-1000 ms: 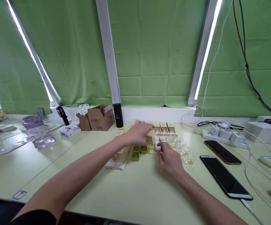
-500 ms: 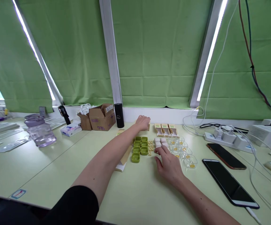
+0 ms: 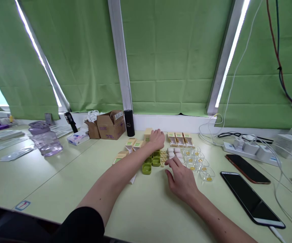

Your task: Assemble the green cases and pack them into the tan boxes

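Nearest, at the right, we see a white-framed phone on the pale table. Left of it is the right hand, thumb spread from the forefinger; we cannot tell whether its fingertips touch the white blocks just ahead. Flanking these blocks, we note clear cups on the right and small beige pieces on the left, with green cups beyond, partly covered by the left forearm. Farther back, the left hand lies beside a cream box; its fingers are bent, and we cannot tell whether they pinch anything. Farthest, we find a black cylinder and green blinds.
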The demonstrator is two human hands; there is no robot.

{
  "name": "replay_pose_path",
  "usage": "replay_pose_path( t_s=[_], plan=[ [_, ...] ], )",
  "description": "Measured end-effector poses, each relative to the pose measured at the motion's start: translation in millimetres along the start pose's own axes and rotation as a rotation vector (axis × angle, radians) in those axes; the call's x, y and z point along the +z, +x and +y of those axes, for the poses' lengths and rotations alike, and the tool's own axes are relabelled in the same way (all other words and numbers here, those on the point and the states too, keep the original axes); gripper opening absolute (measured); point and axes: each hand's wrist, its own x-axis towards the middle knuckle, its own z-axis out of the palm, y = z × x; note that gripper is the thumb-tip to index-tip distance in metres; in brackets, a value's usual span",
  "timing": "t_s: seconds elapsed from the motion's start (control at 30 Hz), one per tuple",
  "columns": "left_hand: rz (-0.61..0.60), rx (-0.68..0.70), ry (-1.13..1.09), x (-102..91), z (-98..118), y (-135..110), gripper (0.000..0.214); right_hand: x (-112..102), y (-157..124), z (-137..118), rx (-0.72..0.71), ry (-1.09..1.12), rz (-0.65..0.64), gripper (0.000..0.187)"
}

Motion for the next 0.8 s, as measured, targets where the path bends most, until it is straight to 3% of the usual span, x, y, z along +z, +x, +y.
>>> replay_pose_path(
  t_s=[0.23, 0.67, 0.8],
  plan=[
    [-0.061, -0.057, -0.068, 3.0, 15, -12, 0.057, 1, -2, -3, -0.025, 0.019, -0.002, 0.023],
    [-0.136, -0.171, -0.200, 15.3, 5, 17, 0.063, -3, -2, -7, -0.016, 0.011, -0.048, 0.023],
    [-0.151, -0.197, -0.227, 18.2, 5, 22, 0.077, -2, -2, -8, -0.020, 0.006, -0.063, 0.023]
  ],
)
